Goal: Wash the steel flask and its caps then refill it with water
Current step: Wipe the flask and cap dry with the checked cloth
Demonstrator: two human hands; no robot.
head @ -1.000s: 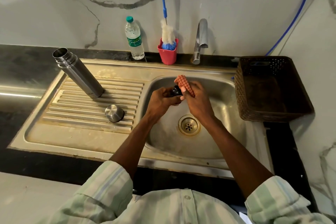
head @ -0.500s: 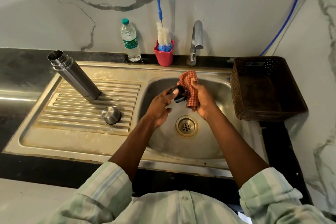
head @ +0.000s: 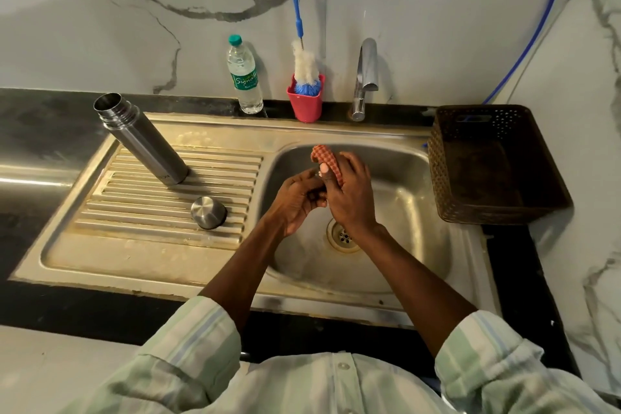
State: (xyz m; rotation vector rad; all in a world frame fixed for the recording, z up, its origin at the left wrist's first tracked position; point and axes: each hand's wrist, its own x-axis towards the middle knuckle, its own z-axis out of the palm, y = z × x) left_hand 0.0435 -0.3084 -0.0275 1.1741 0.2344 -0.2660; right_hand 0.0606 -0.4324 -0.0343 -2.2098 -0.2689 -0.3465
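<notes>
1. A person stands at a steel sink (head: 433, 245), seen from above; both bare forearms reach over the basin from striped, pale green sleeves.
2. The left hand (head: 295, 202) and right hand (head: 353, 195) meet above the basin, just up and left of the drain (head: 342, 235).
3. The right hand grips an orange checked cloth (head: 324, 155), its thumb pressing the cloth down (a fold of it sticks up past the fingers).
4. The left hand has its fingers curled toward the right hand; whatever it holds is hidden between the two hands, so I cannot tell what it grasps.
5. The steel flask (head: 144, 141) stands uncapped on the ribbed draining board (head: 134, 212) to the left of the basin, its open mouth toward the camera's upper left.
6. A round steel cap (head: 208, 212) sits on the same board, near the flask's base and closer to the person, not touching it.
7. Against the marble wall behind the sink stand a clear plastic water bottle (head: 245, 77) with a green cap, a red cup (head: 305, 104) holding a blue-handled bottle brush (head: 304, 67), and a chrome tap (head: 366, 74).
8. A dark brown perforated basket (head: 447, 185) rests on the counter to the right of the basin.
9. A blue hose (head: 537, 27) runs down the wall behind the basket.
</notes>
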